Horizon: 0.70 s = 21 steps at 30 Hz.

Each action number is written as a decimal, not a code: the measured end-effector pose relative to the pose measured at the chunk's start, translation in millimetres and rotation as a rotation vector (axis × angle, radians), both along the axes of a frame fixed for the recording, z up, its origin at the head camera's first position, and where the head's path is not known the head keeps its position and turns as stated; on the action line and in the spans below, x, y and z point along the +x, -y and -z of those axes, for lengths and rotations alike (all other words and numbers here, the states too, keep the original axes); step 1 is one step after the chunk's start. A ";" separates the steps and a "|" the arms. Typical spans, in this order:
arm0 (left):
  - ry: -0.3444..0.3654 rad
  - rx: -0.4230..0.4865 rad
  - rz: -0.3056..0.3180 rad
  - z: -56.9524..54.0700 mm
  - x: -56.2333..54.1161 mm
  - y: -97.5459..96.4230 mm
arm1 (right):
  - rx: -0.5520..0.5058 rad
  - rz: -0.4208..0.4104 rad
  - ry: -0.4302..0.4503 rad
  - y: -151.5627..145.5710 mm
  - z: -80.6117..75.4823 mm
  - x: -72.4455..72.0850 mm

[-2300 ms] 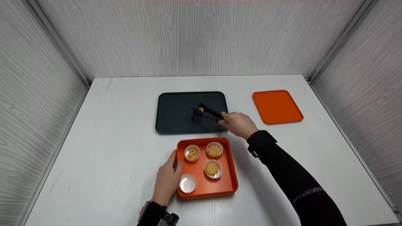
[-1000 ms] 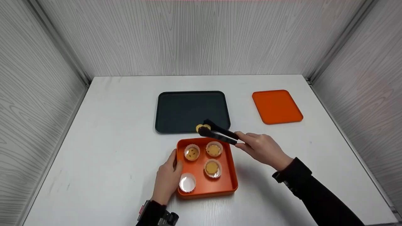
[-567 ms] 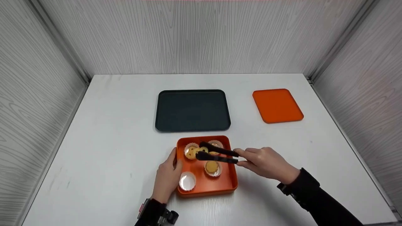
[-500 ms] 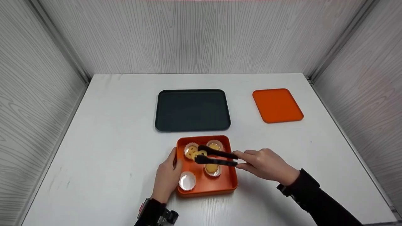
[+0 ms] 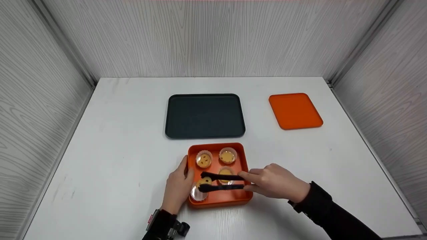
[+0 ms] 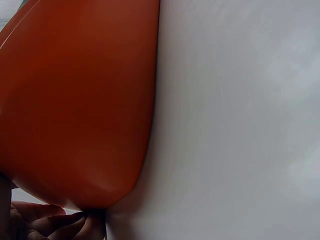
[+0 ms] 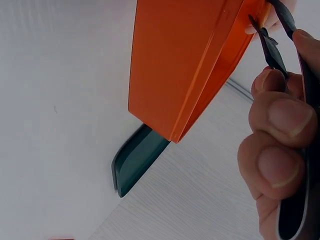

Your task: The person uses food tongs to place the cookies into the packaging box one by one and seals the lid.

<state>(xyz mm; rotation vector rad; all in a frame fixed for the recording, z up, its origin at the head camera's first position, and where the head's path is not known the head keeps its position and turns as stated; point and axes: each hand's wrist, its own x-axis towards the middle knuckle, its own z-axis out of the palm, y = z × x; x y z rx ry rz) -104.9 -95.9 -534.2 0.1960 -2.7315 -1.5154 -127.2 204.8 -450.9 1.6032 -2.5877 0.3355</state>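
Observation:
My left hand (image 5: 177,190) grips the left wall of a square orange box (image 5: 230,197), thumb at the rim; in the left wrist view its fingers (image 6: 52,225) show at the box's corner. My right hand (image 5: 275,183) holds black tongs (image 5: 222,188), which reach in over the box's right wall. Between the tong tips is a round yellow cookie (image 5: 204,181) with dark spots. It overlaps the back of a white paper cup (image 5: 199,196) in the box's front left corner. Other cookies sit in cups at back left (image 5: 203,160), back right (image 5: 228,156) and right of centre (image 5: 226,172), partly behind the tongs.
Behind the box lies a dark green tray (image 5: 205,116). A flat orange square lid or tray (image 5: 296,111) lies at the back right of the white table (image 5: 110,150). Grey wood-grain panels (image 5: 213,40) stand at the back and both sides.
My right hand has carried the cookie in the tongs from the dark tray into the box, then toward the front left paper cup. My left hand stays on the box.

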 end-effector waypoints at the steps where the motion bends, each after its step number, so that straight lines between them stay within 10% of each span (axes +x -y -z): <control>1: 0.000 0.000 0.001 0.0 0.0 -0.1 | 0.008 -0.005 -0.008 1.4 0.0 0.5; 21: 0.024 0.007 0.007 -1.9 0.6 0.9 | 0.158 -0.014 -0.139 22.8 1.9 2.0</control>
